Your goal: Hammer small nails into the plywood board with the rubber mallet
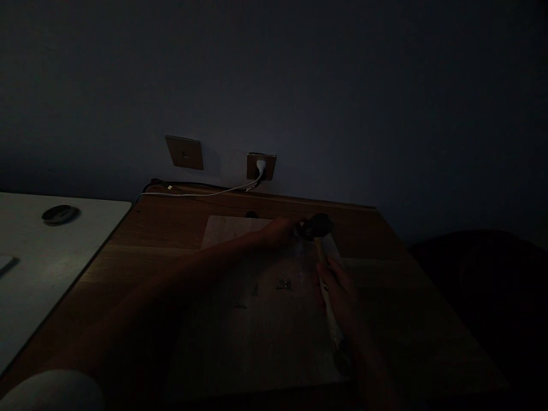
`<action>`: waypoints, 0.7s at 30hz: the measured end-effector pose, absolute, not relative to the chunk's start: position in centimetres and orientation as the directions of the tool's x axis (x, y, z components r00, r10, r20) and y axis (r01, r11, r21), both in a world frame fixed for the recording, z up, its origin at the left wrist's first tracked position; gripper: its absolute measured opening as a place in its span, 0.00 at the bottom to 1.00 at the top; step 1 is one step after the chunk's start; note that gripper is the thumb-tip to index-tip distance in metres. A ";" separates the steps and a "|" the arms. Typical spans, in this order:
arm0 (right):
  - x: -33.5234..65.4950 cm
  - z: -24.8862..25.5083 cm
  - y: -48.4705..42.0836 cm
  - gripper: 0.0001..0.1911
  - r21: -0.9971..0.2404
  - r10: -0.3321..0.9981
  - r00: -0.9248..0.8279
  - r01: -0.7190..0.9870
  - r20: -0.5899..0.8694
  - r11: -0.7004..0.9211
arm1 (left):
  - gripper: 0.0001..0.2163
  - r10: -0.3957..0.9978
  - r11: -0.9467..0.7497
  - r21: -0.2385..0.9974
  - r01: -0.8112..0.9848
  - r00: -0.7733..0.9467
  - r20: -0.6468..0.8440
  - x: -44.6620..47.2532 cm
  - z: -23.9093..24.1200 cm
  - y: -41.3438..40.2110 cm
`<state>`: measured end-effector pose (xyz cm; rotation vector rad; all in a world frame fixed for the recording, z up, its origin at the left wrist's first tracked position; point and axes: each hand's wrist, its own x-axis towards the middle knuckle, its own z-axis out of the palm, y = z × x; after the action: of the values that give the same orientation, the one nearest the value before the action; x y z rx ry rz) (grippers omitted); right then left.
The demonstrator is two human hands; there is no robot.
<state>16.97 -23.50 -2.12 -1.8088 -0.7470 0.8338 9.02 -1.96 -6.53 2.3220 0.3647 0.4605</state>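
Note:
In the dim light my right hand (336, 285) is wrapped round the wooden handle of a hammer (320, 226). Its dark head lies over the far right part of a pale wooden board (265, 331). My left hand (280, 232) reaches across the board, its fingers pinched together right beside the hammer head. What they hold, if anything, is hidden in the dark. A small pile of nails (283, 283) lies mid-board, with a few loose nails (240, 305) to its left.
The board rests on a brown wooden table (377, 308) against the wall. A socket (262, 165) with a white plug stands behind, its cables (205, 194) running left along the table's back edge. At left is a white surface (77, 268) with a round dark object (60, 214).

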 end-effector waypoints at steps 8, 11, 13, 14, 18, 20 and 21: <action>16.5 -2.1 -23.4 0.23 -0.920 0.775 0.580 0.108 -0.250 -0.377 | 0.29 0.404 -0.678 0.719 0.155 0.895 0.189 9.4 -6.6 -1.8; 16.4 -2.3 -23.8 0.22 -0.919 0.770 0.589 0.112 -0.245 -0.378 | 0.26 0.406 -0.689 0.701 0.181 0.898 0.168 8.4 -5.4 -1.7; 16.5 -2.6 -24.7 0.22 -0.920 0.764 0.592 0.092 -0.257 -0.380 | 0.21 0.383 -0.749 0.634 0.193 0.907 0.176 7.0 -4.3 -2.0; 16.6 -2.8 -25.3 0.23 -0.920 0.754 0.602 0.078 -0.263 -0.383 | 0.18 0.338 -0.794 0.582 0.177 0.923 0.181 6.1 -3.8 -2.3; 16.7 -3.4 -27.9 0.26 -0.895 0.687 0.648 0.020 -0.328 -0.446 | 0.09 -0.018 -0.943 0.329 -0.054 0.994 0.112 2.5 -2.1 -5.2; 16.5 -3.6 -28.7 0.28 -0.869 0.669 0.643 0.012 -0.373 -0.495 | 0.09 -0.097 -0.970 0.211 -0.120 0.989 0.116 1.5 -2.0 -7.1; 16.3 -3.7 -28.9 0.29 -0.858 0.669 0.634 0.017 -0.388 -0.514 | 0.08 -0.108 -0.978 0.167 -0.128 0.986 0.124 1.2 -2.1 -7.9</action>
<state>16.35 -28.94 -3.73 -1.9554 -0.5402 0.9134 1.25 -7.94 -2.12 2.9560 -0.1775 0.1697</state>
